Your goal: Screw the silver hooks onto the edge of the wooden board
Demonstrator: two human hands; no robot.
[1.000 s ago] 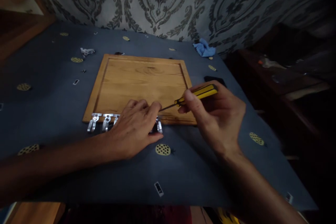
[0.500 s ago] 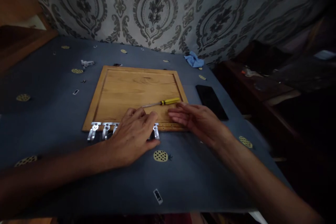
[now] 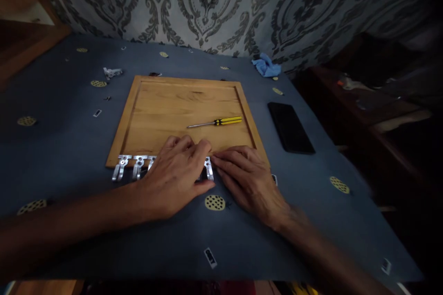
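Observation:
A framed wooden panel [image 3: 183,101] lies flat, with a row of silver metal hinges [image 3: 122,164] along its front edge. My left hand [image 3: 176,170] is bent over the middle of this row, fingers curled on the panel edge and thumb below, and it covers some hinges. Beside the rightmost hinge [image 3: 209,168], my right hand [image 3: 247,177] rests on the front edge with its fingers pressed together. Whatever its fingertips pinch is hidden. A screwdriver [image 3: 221,121] with a yellow and black handle lies on the panel, untouched.
On the blue tablecloth [image 3: 138,249], a black phone-like slab [image 3: 290,127] lies right of the panel. A crumpled blue cloth [image 3: 266,65] is at the back right. Another metal hinge [image 3: 112,73] lies at the back left, near a small dark piece [image 3: 107,98]. Patterned fabric [image 3: 207,4] hangs behind.
My right hand has moved left and down from beside the screwdriver handle to the panel's front edge by the rightmost hinge. My left hand stays over the hinges. The view has shifted slightly.

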